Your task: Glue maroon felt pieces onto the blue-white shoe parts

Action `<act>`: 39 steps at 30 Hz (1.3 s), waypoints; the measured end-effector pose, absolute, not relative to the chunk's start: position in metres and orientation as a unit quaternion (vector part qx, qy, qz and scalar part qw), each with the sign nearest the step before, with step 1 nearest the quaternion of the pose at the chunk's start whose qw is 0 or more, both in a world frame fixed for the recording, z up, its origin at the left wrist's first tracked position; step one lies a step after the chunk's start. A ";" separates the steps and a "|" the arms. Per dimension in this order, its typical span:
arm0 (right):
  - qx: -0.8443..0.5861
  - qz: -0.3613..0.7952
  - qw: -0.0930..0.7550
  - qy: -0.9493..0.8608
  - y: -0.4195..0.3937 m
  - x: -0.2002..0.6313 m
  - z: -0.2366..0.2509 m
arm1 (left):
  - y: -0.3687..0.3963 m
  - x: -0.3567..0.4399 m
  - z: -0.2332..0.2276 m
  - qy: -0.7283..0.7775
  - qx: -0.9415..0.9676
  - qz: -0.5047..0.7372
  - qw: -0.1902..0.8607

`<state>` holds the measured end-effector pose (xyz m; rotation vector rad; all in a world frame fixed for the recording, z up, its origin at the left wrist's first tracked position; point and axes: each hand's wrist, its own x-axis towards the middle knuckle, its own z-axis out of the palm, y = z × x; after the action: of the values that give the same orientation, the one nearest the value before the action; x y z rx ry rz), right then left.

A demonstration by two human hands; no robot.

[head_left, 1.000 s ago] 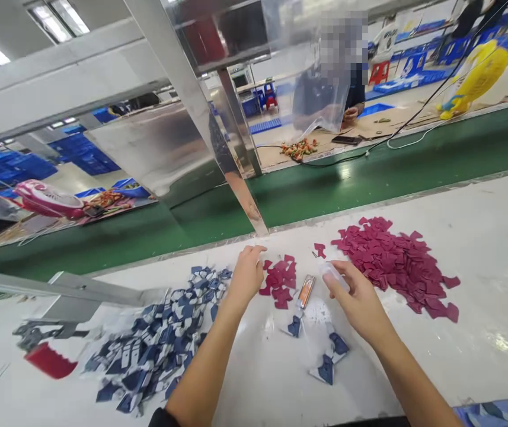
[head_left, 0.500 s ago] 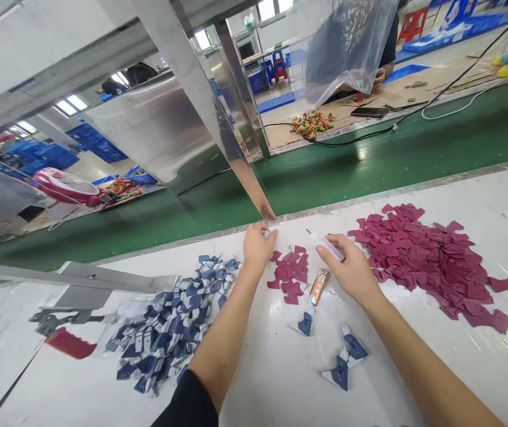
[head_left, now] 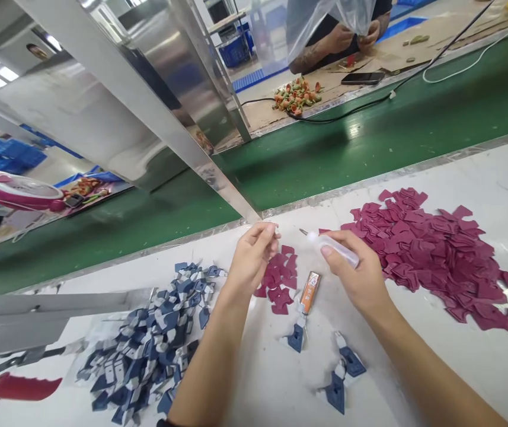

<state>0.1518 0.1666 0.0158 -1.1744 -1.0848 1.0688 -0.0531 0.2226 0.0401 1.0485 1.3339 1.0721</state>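
Clear plastic, that little glue bottle (head_left: 337, 248), and your right hand (head_left: 360, 279) is wrapped around it, needle tip aimed left, just above the small maroon heap (head_left: 279, 281). Your left hand (head_left: 250, 261) pinches its fingertips together above that same heap; whatever sits between them is too small to make out. An orange tube (head_left: 309, 292) lies just right of the heap. The big maroon pile (head_left: 431, 252) spreads farther right, the blue-and-white pieces (head_left: 156, 341) lie to its left, and three assembled blue bits (head_left: 340, 373) sit nearer you.
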 end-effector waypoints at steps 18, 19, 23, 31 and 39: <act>-0.495 0.455 0.597 -0.437 0.160 0.151 0.028 | 0.217 -0.030 0.042 0.419 0.292 0.480 0.713; -0.495 0.455 0.598 -0.437 0.160 0.151 0.028 | 0.217 -0.030 0.041 0.417 0.292 0.480 0.714; -0.493 0.456 0.601 -0.434 0.161 0.150 0.028 | 0.218 -0.030 0.039 0.413 0.292 0.481 0.716; -0.492 0.449 0.597 -0.448 0.158 0.151 0.030 | 0.218 -0.031 0.038 0.411 0.296 0.481 0.716; -0.505 0.444 0.588 -0.451 0.158 0.151 0.031 | 0.219 -0.034 0.039 0.417 0.307 0.486 0.704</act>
<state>0.1514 0.1582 0.0312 -1.1765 -1.0499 1.0335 -0.0339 0.2190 0.0391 0.6827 0.9278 1.0807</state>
